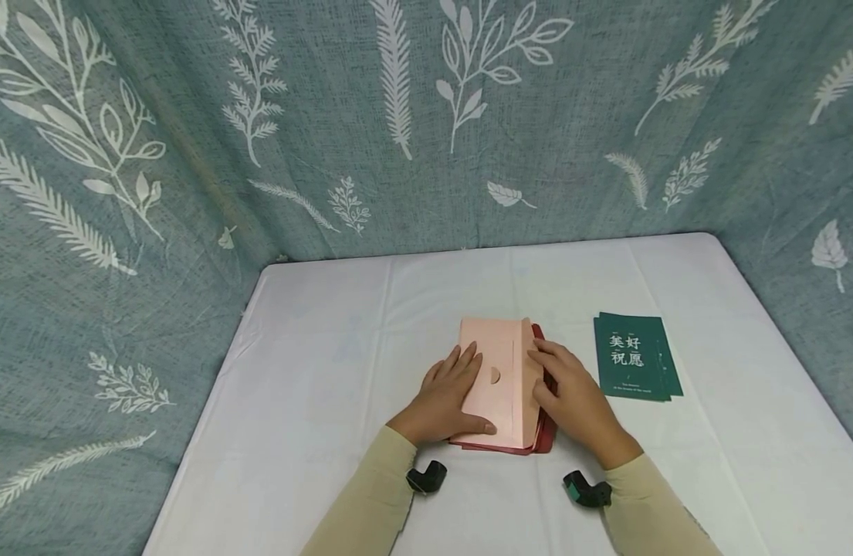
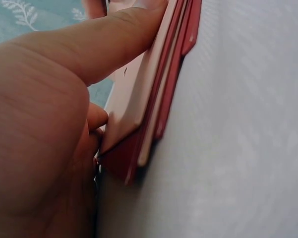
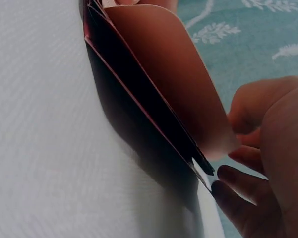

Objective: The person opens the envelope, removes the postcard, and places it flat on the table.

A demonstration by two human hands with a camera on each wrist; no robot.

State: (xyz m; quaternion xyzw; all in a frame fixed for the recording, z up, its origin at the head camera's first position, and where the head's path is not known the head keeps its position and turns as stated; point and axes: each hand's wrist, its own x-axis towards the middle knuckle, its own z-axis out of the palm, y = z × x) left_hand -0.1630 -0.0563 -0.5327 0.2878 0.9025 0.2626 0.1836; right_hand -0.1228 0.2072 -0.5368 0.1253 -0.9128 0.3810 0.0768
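Note:
A pink envelope (image 1: 495,347) with a small half-round notch lies on top of a stack with red envelopes (image 1: 547,438) showing beneath it. My left hand (image 1: 445,398) rests on the left part of the pink envelope, fingers extended and thumb near its lower edge. At the right side, my right hand (image 1: 579,398) pinches the envelope's flap (image 3: 168,59) by its outer edge. That flap stands raised in the right wrist view, over a dark open gap. Layered red and pink edges of the stack show below the left thumb (image 2: 109,47) in the left wrist view.
Overlapping green cards (image 1: 631,374) with white Chinese characters lie to the right of the stack. A white cloth (image 1: 329,347) covers the table. Blue-green leaf-patterned curtains (image 1: 426,193) hang behind and at both sides. Each wrist carries a small black device (image 1: 427,477).

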